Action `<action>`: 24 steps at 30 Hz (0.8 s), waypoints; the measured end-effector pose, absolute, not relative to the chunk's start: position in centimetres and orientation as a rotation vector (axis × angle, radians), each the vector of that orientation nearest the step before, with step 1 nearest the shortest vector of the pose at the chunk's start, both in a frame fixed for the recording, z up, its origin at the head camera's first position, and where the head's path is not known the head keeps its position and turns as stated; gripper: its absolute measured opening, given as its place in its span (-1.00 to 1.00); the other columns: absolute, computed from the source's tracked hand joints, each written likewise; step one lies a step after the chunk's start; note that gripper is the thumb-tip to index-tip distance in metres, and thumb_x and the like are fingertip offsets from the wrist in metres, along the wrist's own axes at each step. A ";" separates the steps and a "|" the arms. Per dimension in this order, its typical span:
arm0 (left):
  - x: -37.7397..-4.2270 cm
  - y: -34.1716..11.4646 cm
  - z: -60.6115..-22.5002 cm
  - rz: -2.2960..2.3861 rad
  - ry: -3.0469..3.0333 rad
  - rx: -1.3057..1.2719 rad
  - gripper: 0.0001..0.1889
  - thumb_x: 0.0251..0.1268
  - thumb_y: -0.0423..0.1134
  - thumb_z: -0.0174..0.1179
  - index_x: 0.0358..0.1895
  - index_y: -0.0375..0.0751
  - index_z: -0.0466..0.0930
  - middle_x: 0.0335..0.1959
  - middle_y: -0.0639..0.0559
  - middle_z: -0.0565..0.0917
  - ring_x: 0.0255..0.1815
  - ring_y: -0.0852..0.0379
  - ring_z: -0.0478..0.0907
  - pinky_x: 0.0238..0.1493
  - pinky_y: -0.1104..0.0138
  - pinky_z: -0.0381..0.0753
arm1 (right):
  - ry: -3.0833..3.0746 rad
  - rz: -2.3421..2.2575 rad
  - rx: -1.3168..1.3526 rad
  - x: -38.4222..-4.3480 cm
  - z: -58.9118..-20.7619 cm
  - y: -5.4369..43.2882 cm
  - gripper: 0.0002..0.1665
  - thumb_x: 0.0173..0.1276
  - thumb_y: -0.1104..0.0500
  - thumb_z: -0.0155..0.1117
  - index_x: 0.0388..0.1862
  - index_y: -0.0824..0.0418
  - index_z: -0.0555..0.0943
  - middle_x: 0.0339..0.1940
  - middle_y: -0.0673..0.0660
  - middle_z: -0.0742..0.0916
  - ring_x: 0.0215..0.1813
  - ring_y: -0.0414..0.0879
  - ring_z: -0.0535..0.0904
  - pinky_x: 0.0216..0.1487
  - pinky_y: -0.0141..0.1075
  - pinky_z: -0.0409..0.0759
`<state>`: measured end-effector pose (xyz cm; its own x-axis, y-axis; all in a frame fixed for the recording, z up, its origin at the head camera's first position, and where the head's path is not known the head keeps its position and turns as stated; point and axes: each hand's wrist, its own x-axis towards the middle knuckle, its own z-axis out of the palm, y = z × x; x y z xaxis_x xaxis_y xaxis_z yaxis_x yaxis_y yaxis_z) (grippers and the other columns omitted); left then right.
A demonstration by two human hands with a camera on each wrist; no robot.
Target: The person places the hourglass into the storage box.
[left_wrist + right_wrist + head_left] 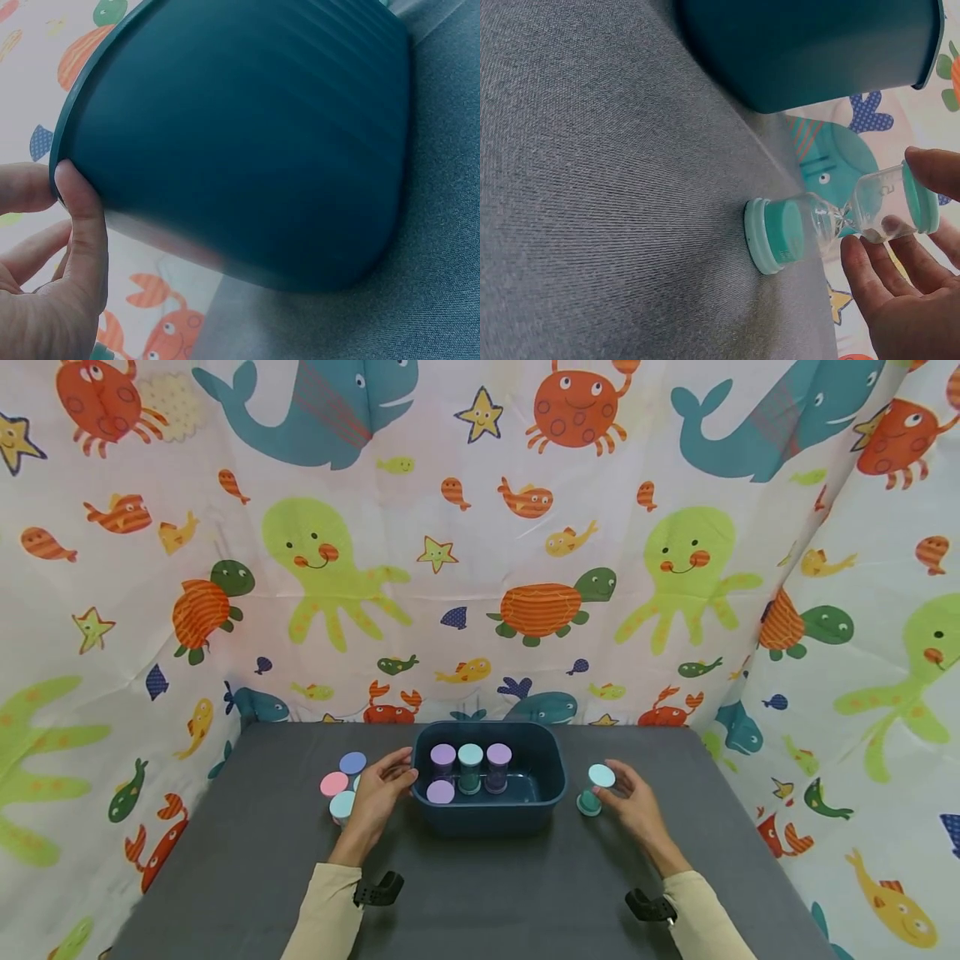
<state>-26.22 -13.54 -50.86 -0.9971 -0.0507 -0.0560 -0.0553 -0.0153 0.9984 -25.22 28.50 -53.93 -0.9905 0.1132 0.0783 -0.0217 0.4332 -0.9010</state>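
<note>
My left hand pinches the left rim of a dark teal plastic bin, thumb outside, as the left wrist view shows. To the bin's right, my right hand holds the upper part of a mint-capped hourglass between thumb and fingers. Its lower cap is at the grey table surface, with mint sand in the lower bulb. Inside the bin stand a mint hourglass and purple hourglasses, one of them showing mostly its lid near the front wall.
Left of the bin, partly behind my left hand, is a group of hourglasses with a blue cap, a pink cap and a light blue cap. A sea-animal curtain borders the grey table at the back and sides.
</note>
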 end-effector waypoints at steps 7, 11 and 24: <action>-26.0 -13.7 -51.0 2.237 2.208 -0.103 -0.55 0.32 -0.33 0.24 0.27 -0.11 0.51 0.15 -0.14 0.56 -0.03 0.09 0.56 -0.19 0.42 0.65 | -2.546 1.613 -0.096 -25.1 -54.1 28.3 -0.28 0.34 0.06 0.35 0.41 0.22 0.35 0.36 0.26 0.52 0.35 0.14 0.45 0.03 -0.60 0.41; -25.8 -13.8 -51.2 2.226 2.216 -0.107 -0.55 0.32 -0.33 0.23 0.28 -0.11 0.51 0.14 -0.14 0.56 -0.03 0.08 0.55 -0.18 0.40 0.65 | -2.540 1.632 -0.119 -24.9 -54.3 28.2 -0.29 0.32 0.07 0.37 0.40 0.21 0.37 0.35 0.26 0.54 0.34 0.15 0.47 0.01 -0.59 0.42; -25.9 -13.8 -51.1 2.243 2.200 -0.106 -0.55 0.31 -0.33 0.24 0.27 -0.12 0.52 0.13 -0.15 0.56 -0.04 0.11 0.57 -0.20 0.42 0.65 | -2.544 1.676 -0.127 -25.0 -54.1 28.1 -0.25 0.33 0.02 0.35 0.42 0.20 0.34 0.38 0.27 0.51 0.39 0.16 0.44 0.32 -0.08 0.47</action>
